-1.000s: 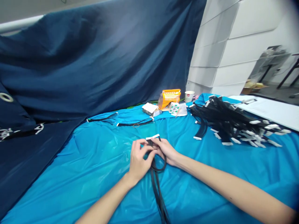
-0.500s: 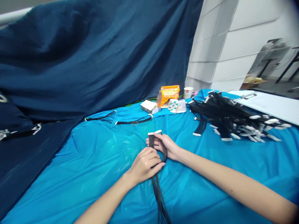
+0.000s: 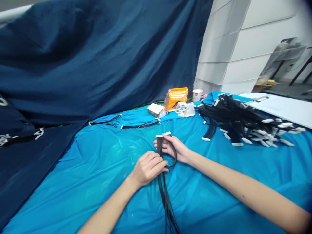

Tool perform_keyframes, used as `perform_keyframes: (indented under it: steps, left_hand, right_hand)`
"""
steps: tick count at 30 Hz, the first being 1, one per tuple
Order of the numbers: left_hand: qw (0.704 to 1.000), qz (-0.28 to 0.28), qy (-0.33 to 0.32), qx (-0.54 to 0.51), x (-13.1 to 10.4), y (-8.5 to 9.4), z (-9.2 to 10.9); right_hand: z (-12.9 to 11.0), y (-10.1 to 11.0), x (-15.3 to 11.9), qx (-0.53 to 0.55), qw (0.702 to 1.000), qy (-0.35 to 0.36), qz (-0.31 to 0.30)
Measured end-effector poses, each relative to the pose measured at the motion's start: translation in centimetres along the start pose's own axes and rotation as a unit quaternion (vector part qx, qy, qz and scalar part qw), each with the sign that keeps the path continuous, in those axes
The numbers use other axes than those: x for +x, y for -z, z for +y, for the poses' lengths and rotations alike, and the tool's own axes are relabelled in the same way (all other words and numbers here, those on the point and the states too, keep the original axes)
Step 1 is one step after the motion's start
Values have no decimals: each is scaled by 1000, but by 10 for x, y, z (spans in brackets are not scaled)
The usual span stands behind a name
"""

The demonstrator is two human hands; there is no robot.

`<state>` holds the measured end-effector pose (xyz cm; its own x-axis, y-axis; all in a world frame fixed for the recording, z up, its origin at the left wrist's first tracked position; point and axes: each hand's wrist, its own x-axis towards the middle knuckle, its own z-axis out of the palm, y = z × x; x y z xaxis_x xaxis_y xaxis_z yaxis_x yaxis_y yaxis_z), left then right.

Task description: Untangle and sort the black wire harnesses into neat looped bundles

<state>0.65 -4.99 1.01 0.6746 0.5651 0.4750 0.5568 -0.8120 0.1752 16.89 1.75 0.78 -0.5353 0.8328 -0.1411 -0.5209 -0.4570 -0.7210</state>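
Observation:
A black wire harness (image 3: 166,198) with white connectors at its upper ends lies between my two hands, its loose wires trailing down toward me. My left hand (image 3: 149,167) is closed around the bundle partway along, pinching it between thumb and fingers. Higher up and to the right, my right hand (image 3: 175,148) grips the harness near a white connector (image 3: 167,133), its thumb on top. One part curves in a loop beside the right palm. Another white connector (image 3: 159,136) sits at the top of the straight part. The left fingers hide some of the wires.
A big pile of black harnesses (image 3: 234,117) with white connectors lies at the right, by a white board (image 3: 285,109). Behind my hands are two thin harnesses (image 3: 140,125), a small box (image 3: 156,110), an orange bag (image 3: 176,98) and a paper cup (image 3: 197,95). Blue cloth (image 3: 97,175) covers the surface.
My left hand has shifted slightly left and its grip on the wires has changed a little. The connectors and right hand sit slightly higher and further right, and the loop has widened.

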Motion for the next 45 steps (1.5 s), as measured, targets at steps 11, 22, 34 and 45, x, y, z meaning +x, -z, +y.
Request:
perform_keyframes:
  steps: [11, 22, 34, 45]
  left_hand:
    - [989, 114, 89, 42, 3, 2, -3]
    - [987, 150, -33, 42, 7, -5, -7]
    - [986, 140, -77, 54, 2, -7, -15]
    - [983, 174, -58, 29, 0, -5, -15]
  right_hand:
    - [-4, -1, -1, 46, 997, -28, -49]
    - [-5, -1, -4, 26, 997, -49, -58]
    - [-10, -7, -14, -91, 994, -32, -50]
    - [-14, -3, -16, -180, 978, -45, -99]
